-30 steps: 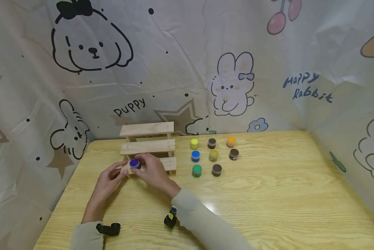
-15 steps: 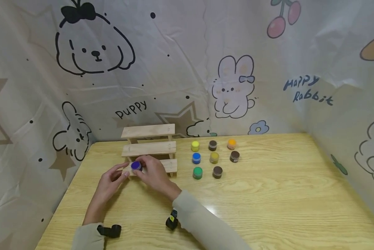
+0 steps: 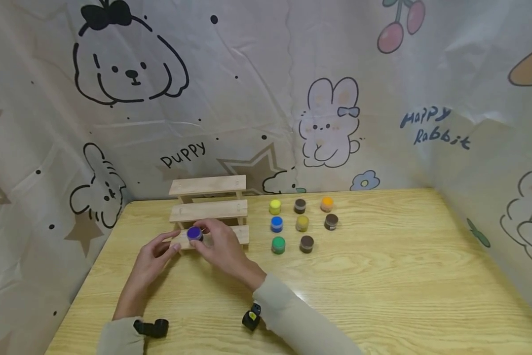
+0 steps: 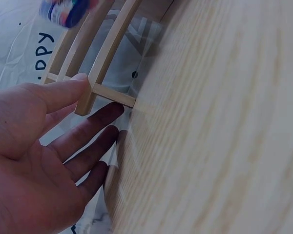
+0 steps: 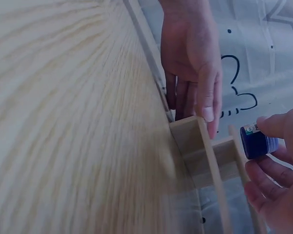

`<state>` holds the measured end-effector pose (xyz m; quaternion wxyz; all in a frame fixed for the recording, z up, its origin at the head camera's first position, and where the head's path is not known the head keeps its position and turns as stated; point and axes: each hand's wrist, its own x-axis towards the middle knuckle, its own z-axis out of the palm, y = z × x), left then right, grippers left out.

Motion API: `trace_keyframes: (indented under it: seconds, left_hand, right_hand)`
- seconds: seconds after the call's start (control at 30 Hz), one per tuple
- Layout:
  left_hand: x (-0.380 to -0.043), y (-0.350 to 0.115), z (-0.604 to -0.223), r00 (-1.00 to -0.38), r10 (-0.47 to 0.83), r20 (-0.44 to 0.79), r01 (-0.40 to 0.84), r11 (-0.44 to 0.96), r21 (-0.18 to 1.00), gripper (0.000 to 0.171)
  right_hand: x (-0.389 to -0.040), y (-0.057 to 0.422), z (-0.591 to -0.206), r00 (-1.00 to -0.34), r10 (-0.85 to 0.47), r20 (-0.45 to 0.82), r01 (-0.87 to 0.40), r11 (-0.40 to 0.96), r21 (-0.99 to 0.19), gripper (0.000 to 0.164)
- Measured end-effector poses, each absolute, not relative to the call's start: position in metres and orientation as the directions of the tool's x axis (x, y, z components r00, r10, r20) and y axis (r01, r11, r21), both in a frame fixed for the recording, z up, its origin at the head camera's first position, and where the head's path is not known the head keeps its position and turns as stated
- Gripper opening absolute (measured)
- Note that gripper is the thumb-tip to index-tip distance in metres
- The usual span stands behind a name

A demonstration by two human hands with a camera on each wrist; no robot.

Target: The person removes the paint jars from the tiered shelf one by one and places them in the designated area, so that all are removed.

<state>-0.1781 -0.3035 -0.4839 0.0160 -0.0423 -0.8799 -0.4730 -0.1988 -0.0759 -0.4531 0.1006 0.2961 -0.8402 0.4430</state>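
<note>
A small paint pot (image 3: 194, 233) with a purple lid is pinched between the thumb and fingers of my right hand (image 3: 223, 249). It is above the lowest step of a three-step wooden display stand (image 3: 209, 212). In the right wrist view the pot (image 5: 256, 141) shows dark blue with a small label, held apart from the boards. My left hand (image 3: 151, 259) grips the left end of the lowest step, thumb at its front edge and index finger behind. The left wrist view shows that thumb against the stand's end (image 4: 112, 92), the other fingers extended beside it.
Right of the stand, several paint pots stand in loose rows on the wood-grain table (image 3: 381, 276): yellow (image 3: 275, 207), blue (image 3: 277, 224), green (image 3: 278, 245), dark brown (image 3: 306, 244), orange (image 3: 326, 204). A printed cloth (image 3: 257, 88) hangs behind and at both sides.
The paint pot has shifted slightly right along the lowest step, with my right hand still pinching it. My left hand stays at the step's end. The head view has swayed a little.
</note>
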Motion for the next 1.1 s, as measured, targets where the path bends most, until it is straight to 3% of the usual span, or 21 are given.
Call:
trace_keyframes:
  seconds: [0.37, 1.1]
  left_hand:
    - [-0.177, -0.308, -0.485, -0.992, 0.055, 0.112, 0.124, 0.517, 0.847, 0.044]
    - [-0.177, -0.305, -0.487, -0.993, 0.064, 0.102, 0.120, 0.514, 0.850, 0.043]
  right_hand:
    - [-0.185, -0.048, -0.441, -0.780, -0.405, 0.477, -0.611, 0.324, -0.723, 0.032]
    - [-0.158, 0.035, -0.424, -0.809, -0.372, 0.455, -0.572, 0.316, -0.757, 0.035]
